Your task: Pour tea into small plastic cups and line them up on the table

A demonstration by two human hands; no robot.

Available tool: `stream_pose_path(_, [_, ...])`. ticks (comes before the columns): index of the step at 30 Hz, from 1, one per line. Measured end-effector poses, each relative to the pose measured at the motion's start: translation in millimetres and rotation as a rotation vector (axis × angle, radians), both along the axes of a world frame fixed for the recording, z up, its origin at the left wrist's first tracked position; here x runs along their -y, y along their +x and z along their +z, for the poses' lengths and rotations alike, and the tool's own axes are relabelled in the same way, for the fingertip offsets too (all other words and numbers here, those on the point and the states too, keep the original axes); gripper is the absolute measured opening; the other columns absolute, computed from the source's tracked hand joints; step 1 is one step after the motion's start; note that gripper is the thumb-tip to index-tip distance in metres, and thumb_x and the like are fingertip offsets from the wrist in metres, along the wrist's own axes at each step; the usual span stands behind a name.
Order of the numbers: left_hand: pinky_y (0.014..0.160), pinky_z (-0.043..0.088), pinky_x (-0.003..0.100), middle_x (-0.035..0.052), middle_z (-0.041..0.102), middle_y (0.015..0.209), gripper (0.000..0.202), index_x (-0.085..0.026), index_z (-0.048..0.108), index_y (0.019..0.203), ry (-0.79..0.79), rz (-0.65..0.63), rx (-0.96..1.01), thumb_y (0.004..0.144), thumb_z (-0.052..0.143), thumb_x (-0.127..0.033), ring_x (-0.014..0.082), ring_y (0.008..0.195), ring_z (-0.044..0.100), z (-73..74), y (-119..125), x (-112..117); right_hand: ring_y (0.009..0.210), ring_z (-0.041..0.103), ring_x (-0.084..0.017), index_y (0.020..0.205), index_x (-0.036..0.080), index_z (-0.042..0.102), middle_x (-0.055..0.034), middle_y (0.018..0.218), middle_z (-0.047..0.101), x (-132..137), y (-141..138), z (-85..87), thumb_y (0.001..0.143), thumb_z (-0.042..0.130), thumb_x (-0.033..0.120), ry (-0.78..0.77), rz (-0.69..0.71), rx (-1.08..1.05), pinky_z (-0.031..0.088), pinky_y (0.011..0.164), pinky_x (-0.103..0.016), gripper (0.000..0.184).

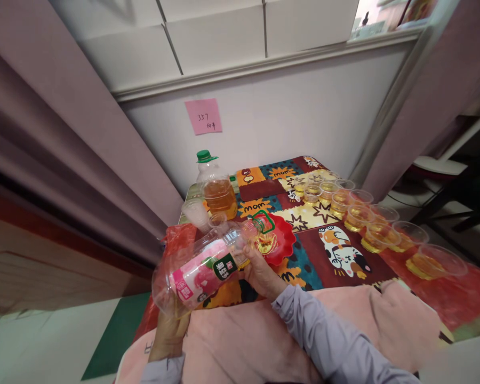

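Observation:
A clear plastic bottle with a pink label lies tilted almost flat, its open mouth over a small clear cup on a red scalloped plate. My left hand grips the bottle's base from below. My right hand is closed around the bottle's neck, just before the plate. The bottle looks nearly empty. A green ring hangs at its mouth.
A second bottle with a green cap and amber liquid stands behind. A row of several clear cups with amber liquid runs along the right of the colourful tablecloth. A pink note is on the wall. A pink cloth lies nearest me.

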State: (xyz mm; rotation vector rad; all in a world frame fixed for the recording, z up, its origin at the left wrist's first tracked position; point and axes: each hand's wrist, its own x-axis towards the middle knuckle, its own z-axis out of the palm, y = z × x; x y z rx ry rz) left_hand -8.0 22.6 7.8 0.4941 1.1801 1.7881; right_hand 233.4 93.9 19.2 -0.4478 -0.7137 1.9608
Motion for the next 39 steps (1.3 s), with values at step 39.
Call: stream_pose_path(39, [0.100, 0.074, 0.051, 0.0138, 0.089, 0.134, 0.098, -0.025, 0.087, 0.132, 0.069, -0.079, -0.137, 0.054, 0.111, -0.078, 0.0414, 0.126, 0.084, -3.3, 2.6, -1.4, 0.107, 0.086, -0.029, 0.154, 0.035, 0.058, -0.0069, 0.139, 0.083, 3.2, -2.1, 0.5, 0.078, 0.103, 0.068, -0.038, -0.106, 0.033, 0.075, 0.067, -0.036, 0.094])
